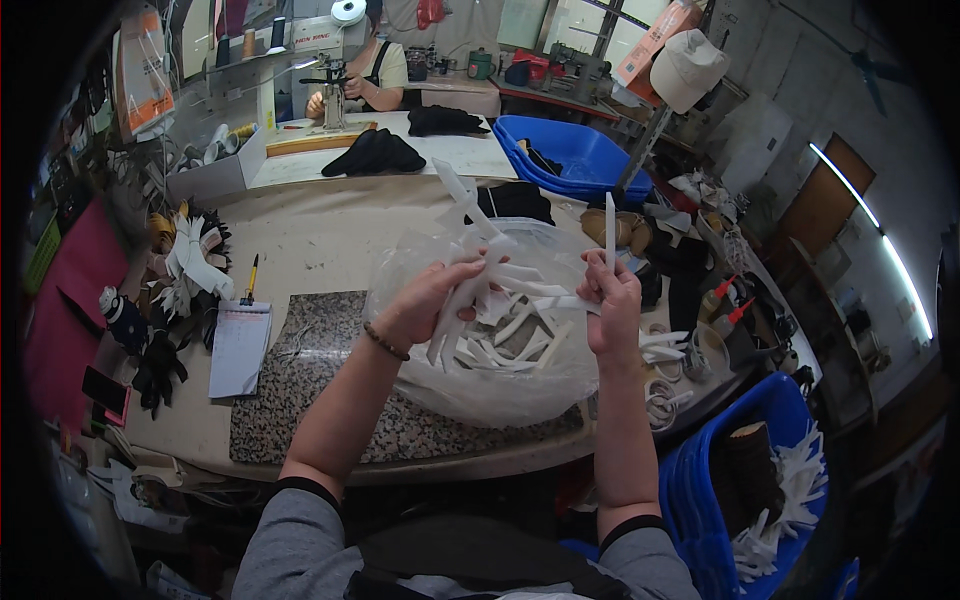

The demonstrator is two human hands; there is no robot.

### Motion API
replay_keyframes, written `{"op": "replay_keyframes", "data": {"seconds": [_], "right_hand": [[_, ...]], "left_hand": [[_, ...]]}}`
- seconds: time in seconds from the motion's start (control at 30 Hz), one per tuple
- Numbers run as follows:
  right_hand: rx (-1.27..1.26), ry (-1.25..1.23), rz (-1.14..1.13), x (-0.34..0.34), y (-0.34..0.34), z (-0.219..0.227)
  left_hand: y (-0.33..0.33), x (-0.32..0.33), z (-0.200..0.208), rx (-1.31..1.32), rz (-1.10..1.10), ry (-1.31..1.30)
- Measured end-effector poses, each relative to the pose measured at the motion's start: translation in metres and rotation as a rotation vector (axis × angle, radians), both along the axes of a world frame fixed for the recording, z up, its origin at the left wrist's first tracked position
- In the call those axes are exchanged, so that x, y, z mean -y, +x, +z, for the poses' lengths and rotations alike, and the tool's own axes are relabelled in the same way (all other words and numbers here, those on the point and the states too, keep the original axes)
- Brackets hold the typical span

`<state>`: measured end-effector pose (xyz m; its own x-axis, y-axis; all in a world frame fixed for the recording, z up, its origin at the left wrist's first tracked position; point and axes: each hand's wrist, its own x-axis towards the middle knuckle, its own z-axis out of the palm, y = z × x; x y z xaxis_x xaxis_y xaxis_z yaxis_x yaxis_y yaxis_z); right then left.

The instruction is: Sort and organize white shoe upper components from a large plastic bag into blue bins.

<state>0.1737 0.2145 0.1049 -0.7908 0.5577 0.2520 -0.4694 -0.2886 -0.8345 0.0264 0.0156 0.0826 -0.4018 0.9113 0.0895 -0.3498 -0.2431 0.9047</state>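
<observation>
My left hand [425,305] is closed around a loose bunch of white strips [485,230], which fan out above and below the fingers. My right hand [612,300] pinches a single white strip [611,225] that stands upright above the fingertips. Another strip [545,292] runs across between the two hands. Beneath them a clear plastic bag [480,400] lies wide at the mouth, with several more white strips [510,345] inside it. A beaded bracelet [386,340] circles my left wrist.
Under the bag lies a speckled stone slab [290,400], with a notepad [238,345] and pen [251,278] to its left. Blue tubs [560,150] stand at the far right; another blue tub [690,500] is at lower right. Across the table a person works at a sewing machine [333,85].
</observation>
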Motion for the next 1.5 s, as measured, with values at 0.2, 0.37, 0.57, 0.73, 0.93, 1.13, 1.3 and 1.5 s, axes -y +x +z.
{"op": "replay_keyframes", "data": {"seconds": [0.2, 0.37, 0.57, 0.73, 0.93, 1.13, 1.3, 1.5], "right_hand": [[0.380, 0.974, -0.345, 0.045, -0.018, 0.026], [0.228, 0.520, -0.209, 0.011, -0.008, 0.026], [-0.037, 0.384, -0.037, -0.006, 0.036, 0.052], [0.310, 1.007, -0.091, 0.027, 0.007, 0.029], [0.419, 0.960, 0.099, 0.033, 0.002, 0.026], [0.409, 1.169, -0.014, 0.014, 0.012, 0.036], [0.265, 0.671, -0.273, -0.011, 0.063, 0.062], [0.165, 0.289, -0.371, -0.056, 0.104, 0.022]], "left_hand": [[0.018, -0.006, -0.007, -0.097, -0.013, -0.086], [0.007, -0.004, -0.009, 0.015, -0.187, 0.065], [0.005, -0.003, -0.008, 0.290, -0.303, 0.131], [0.015, -0.006, -0.001, 0.069, -0.266, -0.013], [0.014, -0.011, -0.009, 0.045, -0.195, -0.038], [-0.007, -0.005, -0.009, 0.114, -0.366, 0.122], [-0.037, 0.004, -0.051, -0.860, 0.123, -0.455], [-0.006, 0.010, -0.096, -1.232, 0.204, -0.666]]}}
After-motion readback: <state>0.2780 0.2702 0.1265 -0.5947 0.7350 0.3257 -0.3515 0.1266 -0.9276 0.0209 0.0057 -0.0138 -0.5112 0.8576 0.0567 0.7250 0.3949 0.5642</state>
